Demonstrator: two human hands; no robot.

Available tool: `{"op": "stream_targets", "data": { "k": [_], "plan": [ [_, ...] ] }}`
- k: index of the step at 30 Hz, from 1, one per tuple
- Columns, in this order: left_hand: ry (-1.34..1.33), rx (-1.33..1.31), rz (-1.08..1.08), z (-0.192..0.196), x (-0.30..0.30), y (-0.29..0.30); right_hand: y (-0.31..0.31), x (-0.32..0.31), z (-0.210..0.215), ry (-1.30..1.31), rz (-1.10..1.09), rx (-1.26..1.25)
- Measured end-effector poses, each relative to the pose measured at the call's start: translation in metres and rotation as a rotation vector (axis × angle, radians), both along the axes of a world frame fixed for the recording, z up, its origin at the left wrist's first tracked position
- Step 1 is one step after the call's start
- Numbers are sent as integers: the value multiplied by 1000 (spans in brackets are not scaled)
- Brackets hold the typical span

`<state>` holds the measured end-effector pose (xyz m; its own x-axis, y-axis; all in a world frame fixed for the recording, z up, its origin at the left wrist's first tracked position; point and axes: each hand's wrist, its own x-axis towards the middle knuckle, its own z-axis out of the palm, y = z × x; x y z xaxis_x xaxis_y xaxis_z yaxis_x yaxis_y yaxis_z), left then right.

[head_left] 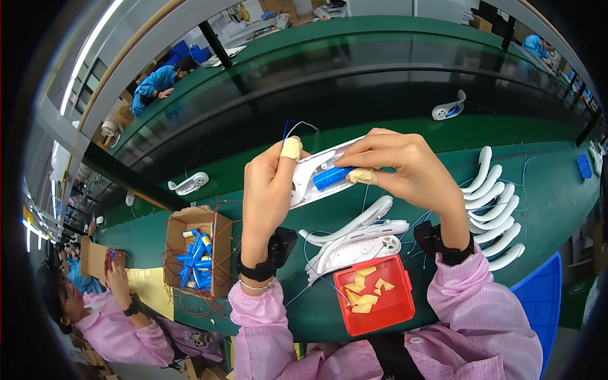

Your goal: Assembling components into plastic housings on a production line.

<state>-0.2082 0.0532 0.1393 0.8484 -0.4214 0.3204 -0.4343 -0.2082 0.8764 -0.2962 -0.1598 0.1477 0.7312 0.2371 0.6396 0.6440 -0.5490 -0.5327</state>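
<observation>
Both hands hold a white plastic housing up over the green workbench. My left hand grips its left end, thumb wrapped in tan tape. My right hand holds the right end, and its taped fingertip presses a blue cylindrical battery cell into the housing. Thin blue and white wires stick up from the housing's top.
Below my hands lie several white housings and a red tray of tan tape pieces. A cardboard box of blue cells with red wires stands at left. Curved white shells are stacked at right. Another person in pink sits at lower left.
</observation>
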Motion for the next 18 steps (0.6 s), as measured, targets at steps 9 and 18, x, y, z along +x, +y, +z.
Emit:
{"op": "stream_targets", "data": {
  "k": [9,18],
  "plan": [
    [8,33,-21,-1,0,1,1,2,-2,127,24,155],
    [128,-37,-13,-1,0,7,8,8,-5,17,40,73]
  ]
}}
